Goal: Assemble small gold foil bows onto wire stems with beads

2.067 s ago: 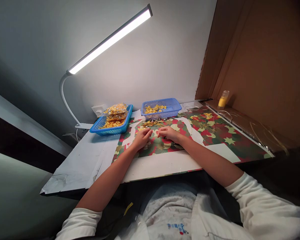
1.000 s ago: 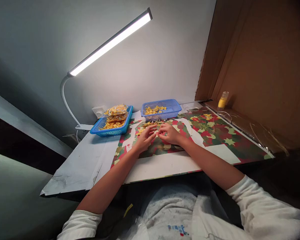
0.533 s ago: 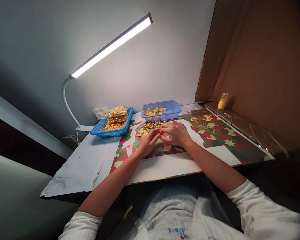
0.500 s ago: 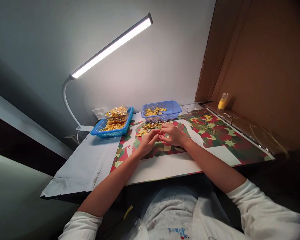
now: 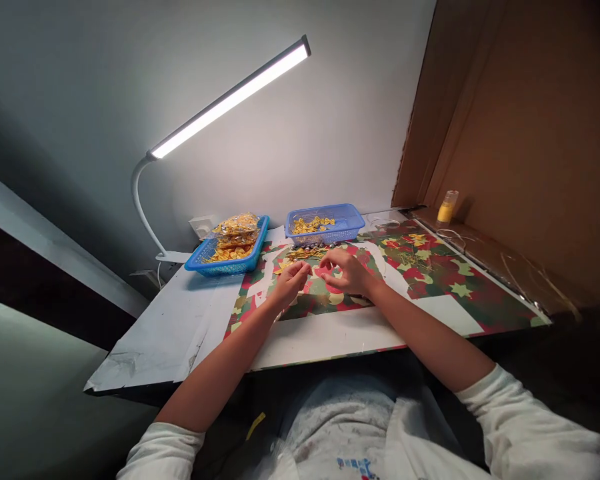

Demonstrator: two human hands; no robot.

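Two bare forearms run out from white sleeves (image 5: 525, 427) across the near edge of the table (image 5: 325, 331). Left hand (image 5: 289, 283) and right hand (image 5: 347, 272) sit close together but apart, over the red-green star-patterned sheet (image 5: 430, 273). Left fingertips are pinched together near a small yellow piece; too small to tell whether it is gripped. Right fingers are curled, thumb and forefinger nearly closed; what they hold, if anything, cannot be made out.

Just beyond the hands: loose pile of small gold bows (image 5: 303, 254) on the sheet, with thin gold wire mixed in. Judged very light, soft, easily crushed or flicked away; best taken at the centre knot with fingertips, not by the loops.

Further back: blue basket (image 5: 350, 223) with more bows, and to its left a second blue basket (image 5: 253, 252) heaped with clear packets of them. Yellow bottle (image 5: 447, 206) stands far right by the brown board (image 5: 530, 133). Lit desk lamp (image 5: 230, 100) overhead, against the grey wall.
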